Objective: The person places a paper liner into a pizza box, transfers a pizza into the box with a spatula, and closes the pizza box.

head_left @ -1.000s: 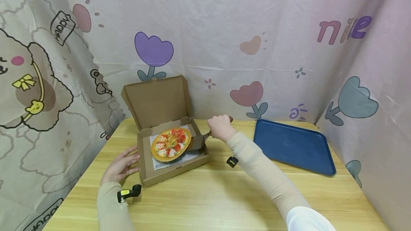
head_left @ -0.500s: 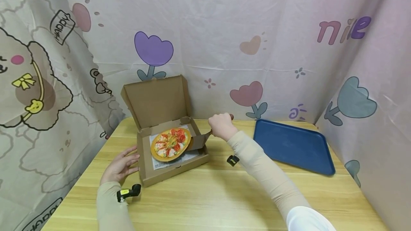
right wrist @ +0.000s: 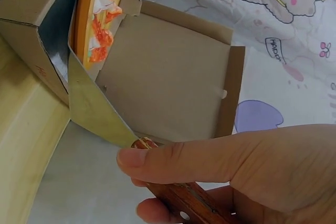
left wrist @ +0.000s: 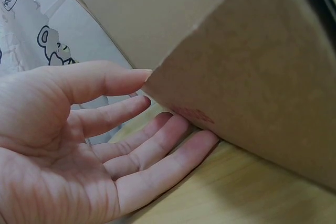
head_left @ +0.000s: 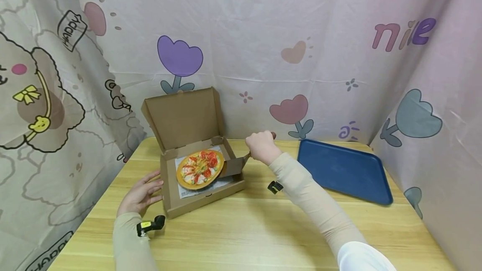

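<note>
My right hand [head_left: 261, 146] grips the reddish-brown wooden handle [right wrist: 191, 205] of a flat metal spatula [head_left: 236, 166], thumb along the handle. The wide blade [right wrist: 94, 98] slopes down over the side of a cardboard pizza box [head_left: 206, 202] and reaches under the right edge of a round pizza [head_left: 199, 170]. That pizza, topped with red and white pieces, sits tilted inside the box. Over at the box's left side, my left hand [head_left: 140, 195] has its fingers loosely extended, and the fingertips [left wrist: 202, 139] touch the outer wall low down. The blade's far end is hidden beneath the pizza.
The box lid [head_left: 184, 120] stands raised at the back, near the printed curtain [head_left: 241, 32]. Printed paper [head_left: 222, 184] lines the box. A blue rectangular tray [head_left: 344, 172] lies at the right of the wooden table [head_left: 241, 237].
My right hand has shifted very slightly to the right and up with the spatula. The left hand, the box and the pizza look nearly the same.
</note>
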A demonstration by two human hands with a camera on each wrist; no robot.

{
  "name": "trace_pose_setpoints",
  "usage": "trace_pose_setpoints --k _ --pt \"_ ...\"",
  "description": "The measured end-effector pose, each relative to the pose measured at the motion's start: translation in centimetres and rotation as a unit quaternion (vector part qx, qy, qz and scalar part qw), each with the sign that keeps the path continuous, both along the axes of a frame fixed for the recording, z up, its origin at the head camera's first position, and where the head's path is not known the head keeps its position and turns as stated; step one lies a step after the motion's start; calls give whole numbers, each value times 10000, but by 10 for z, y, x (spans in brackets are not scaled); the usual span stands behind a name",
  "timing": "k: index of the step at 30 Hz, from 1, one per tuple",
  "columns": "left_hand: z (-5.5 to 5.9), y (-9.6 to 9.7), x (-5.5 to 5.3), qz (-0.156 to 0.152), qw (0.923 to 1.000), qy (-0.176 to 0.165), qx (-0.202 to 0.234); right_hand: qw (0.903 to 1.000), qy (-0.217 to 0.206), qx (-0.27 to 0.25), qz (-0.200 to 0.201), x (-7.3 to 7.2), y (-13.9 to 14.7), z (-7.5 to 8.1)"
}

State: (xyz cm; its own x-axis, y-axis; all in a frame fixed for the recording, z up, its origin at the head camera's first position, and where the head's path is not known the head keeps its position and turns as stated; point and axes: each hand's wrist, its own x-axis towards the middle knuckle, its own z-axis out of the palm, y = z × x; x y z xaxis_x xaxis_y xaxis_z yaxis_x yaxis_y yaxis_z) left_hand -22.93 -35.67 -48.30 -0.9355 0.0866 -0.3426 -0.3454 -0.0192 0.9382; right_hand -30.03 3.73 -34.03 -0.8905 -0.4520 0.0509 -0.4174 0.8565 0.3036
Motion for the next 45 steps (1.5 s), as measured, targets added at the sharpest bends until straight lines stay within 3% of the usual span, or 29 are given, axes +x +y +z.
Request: trace_pose_setpoints --k 25,39,45 --pt "0 2 -1 52 9999 -65 -90 9967 739 -157 298 10 23 9" --pt "-2 2 -1 -22 9999 -35 -109 9895 1352 -220 469 17 40 10" --pt "-1 -1 -2 -54 9999 23 135 9919 1193 -310 316 18 50 11"
